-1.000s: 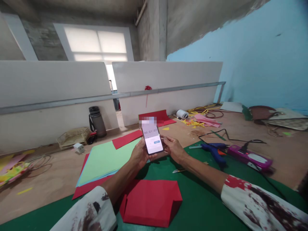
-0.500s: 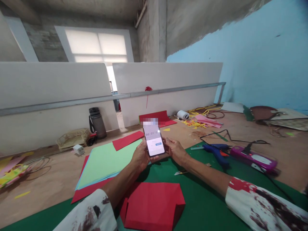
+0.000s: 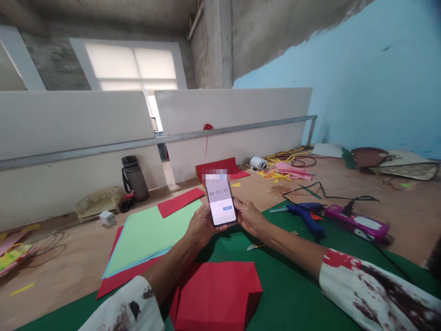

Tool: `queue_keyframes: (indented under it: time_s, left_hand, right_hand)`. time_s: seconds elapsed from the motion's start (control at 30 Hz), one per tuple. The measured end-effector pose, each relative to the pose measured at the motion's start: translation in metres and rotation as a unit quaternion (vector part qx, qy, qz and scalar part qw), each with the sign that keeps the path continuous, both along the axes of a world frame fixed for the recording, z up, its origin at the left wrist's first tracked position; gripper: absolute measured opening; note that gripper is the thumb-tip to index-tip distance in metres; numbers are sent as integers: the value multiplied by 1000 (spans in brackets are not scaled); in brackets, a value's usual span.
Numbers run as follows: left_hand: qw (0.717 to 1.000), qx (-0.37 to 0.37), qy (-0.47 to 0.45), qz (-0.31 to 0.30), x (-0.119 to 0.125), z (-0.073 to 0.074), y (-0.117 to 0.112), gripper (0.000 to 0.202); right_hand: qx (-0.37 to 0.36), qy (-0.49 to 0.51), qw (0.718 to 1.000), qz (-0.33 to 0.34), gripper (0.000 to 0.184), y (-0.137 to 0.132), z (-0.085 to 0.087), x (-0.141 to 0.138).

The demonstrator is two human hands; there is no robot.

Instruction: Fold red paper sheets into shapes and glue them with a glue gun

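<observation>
A smartphone (image 3: 221,204) is held upright above the table, its lit screen facing me with a timer and a white pop-up box. My left hand (image 3: 201,225) grips its lower left side, fingers wrapped behind it. On the right edge, my right hand (image 3: 250,215) closes on the phone too. Below them a folded red paper piece (image 3: 217,294) lies on the green sheet (image 3: 285,294). A small craft knife (image 3: 255,246) rests under my right wrist. Left of my hands is a stack of light green paper (image 3: 148,234) over blue and red sheets.
A blue glue gun (image 3: 306,216) and a purple power strip (image 3: 358,224) with black cables lie at right. Farther back are a dark bottle (image 3: 134,179), a woven tray (image 3: 99,202), a white adapter (image 3: 108,219), pink paper scraps (image 3: 294,171) and a handbag (image 3: 406,163).
My right hand has closed in on the phone's right edge. The timer reads on, and the whole view has shifted slightly, so things appear a little farther left.
</observation>
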State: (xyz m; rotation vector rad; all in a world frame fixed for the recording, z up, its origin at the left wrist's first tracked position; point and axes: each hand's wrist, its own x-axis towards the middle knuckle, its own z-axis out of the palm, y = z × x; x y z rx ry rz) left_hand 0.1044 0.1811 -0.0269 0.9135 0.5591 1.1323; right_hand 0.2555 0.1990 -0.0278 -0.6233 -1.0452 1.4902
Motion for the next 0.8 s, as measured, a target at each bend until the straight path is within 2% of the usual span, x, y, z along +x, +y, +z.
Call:
queue_keyframes:
  time_s: [0.27, 0.53, 0.8]
  left_hand:
    - [999, -37, 2, -5, 1, 6, -2, 45]
    - [998, -54, -16, -4, 1, 7, -2, 41]
    - [998, -51, -33, 4, 1, 6, -4, 38]
  right_hand:
    - [-20, 23, 1000, 5, 12, 3, -1, 1]
    - [-49, 34, 998, 19, 27, 2, 0, 2]
    - [-60, 41, 997, 11, 31, -1, 2, 0]
